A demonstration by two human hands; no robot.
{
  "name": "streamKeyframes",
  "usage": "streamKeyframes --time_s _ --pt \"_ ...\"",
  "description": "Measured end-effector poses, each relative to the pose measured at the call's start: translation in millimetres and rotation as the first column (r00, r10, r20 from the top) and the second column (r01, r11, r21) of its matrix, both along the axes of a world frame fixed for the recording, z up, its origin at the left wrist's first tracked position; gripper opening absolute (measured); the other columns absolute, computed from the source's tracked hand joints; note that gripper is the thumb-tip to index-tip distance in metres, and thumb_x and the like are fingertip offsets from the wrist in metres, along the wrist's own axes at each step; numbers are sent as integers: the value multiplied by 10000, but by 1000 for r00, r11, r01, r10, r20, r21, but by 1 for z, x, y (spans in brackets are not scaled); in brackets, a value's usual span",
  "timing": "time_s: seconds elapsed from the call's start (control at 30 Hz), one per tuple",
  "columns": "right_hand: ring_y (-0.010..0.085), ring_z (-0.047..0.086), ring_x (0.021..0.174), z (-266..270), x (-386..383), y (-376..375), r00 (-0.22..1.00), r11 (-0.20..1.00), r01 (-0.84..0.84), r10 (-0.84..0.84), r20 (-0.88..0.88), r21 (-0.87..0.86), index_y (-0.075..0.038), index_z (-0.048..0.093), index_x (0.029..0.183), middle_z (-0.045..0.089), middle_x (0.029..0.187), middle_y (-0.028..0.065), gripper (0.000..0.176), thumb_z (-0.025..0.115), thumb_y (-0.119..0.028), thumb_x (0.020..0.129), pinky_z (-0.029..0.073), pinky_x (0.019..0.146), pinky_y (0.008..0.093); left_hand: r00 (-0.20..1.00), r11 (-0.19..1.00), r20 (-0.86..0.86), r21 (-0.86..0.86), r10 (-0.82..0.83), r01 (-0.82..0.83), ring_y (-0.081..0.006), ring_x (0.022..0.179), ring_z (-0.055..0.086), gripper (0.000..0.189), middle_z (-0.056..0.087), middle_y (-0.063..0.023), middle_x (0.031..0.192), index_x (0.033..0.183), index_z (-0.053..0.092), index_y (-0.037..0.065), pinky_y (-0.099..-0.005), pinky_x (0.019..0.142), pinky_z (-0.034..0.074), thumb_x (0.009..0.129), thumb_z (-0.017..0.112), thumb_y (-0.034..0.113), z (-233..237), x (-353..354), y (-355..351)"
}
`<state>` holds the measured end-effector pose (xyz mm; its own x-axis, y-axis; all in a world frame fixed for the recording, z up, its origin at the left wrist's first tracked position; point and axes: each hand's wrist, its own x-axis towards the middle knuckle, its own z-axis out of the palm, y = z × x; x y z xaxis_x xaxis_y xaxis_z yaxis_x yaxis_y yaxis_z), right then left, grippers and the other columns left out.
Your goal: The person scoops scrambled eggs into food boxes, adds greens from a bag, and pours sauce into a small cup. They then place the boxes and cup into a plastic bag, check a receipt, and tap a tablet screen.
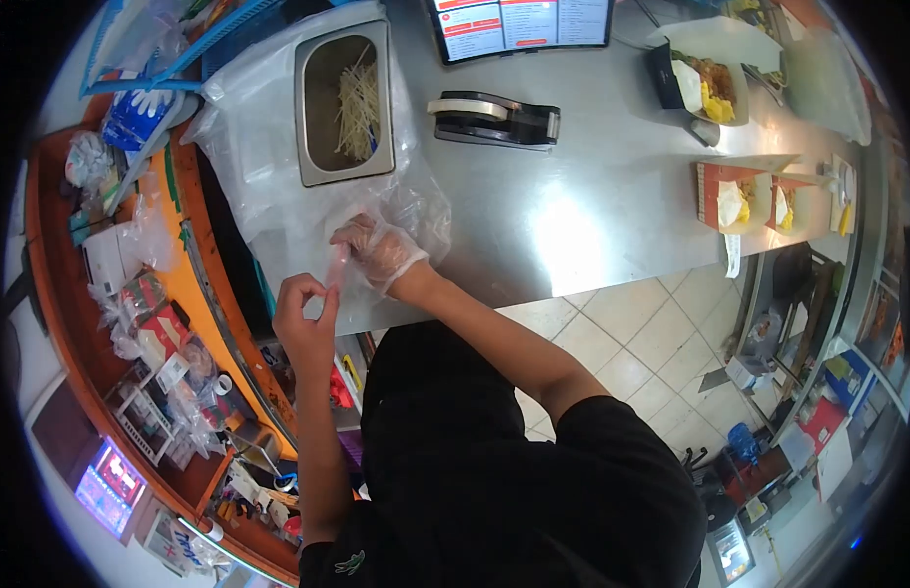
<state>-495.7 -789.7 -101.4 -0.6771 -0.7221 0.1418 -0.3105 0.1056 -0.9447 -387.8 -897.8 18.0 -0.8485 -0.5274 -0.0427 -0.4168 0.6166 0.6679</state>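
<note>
Plastic film pinched between left hand and gloved right hand, apparently mid-handling, calling next for steady control.

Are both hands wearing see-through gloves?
No, the right hand wears a see-through glove, but the left hand is bare.

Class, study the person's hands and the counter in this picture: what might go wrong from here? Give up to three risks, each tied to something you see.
1. The thin pink piece between the left hand and the gloved right hand could slip or tear.
2. The metal tray rests on loose clear plastic; a snag might drag it.
3. The left hand looks bare, so touching food in the open boxes might soil it.
</note>
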Motion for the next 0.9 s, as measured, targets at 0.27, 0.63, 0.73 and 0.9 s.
streamKeyframes --time_s 0.27,0.63,0.73,0.9 --pt "343 639 1033 6 10 2 997 997 74 -74 24 5 -115 609 1162 628 1103 127 287 654 -66 883 544 877 416 998 902 -24 -429 -62 45 -287 921 671 203 676 -125 1106 1043 739 2 -370 781 547 840 749 -9 -4 6 -2" --pt "368 638 992 12 15 4 989 992 126 -127 -75 -30 -102 602 1170 613 1075 152 364 671 2 829 545 847 445 996 921 -36 -384 -84 64 -281 1033 624 177 662 -68 1240 992 744 26 -391 901 504 815 764 26 9 5 5" --pt "283 669 854 -3 12 4 991 987 129 -132 -33 -95 -78 570 1221 635 1051 128 372 658 2 869 555 740 383 987 950 -150 -312 -52 3 -271 1056 650 106 667 -93 1233 961 682 5 -380 915 518 862 717 -12 26 -2 6" --pt "284 681 792 23 -12 29 886 991 66 -112 449 117 -53 634 1221 683 1002 148 307 684 -99 921 556 714 381 834 724 -249 649 493 -234 -191 1048 682 128 696 -168 1146 1120 574 -17 -327 949 547 1006 616 22 34 18 -12"
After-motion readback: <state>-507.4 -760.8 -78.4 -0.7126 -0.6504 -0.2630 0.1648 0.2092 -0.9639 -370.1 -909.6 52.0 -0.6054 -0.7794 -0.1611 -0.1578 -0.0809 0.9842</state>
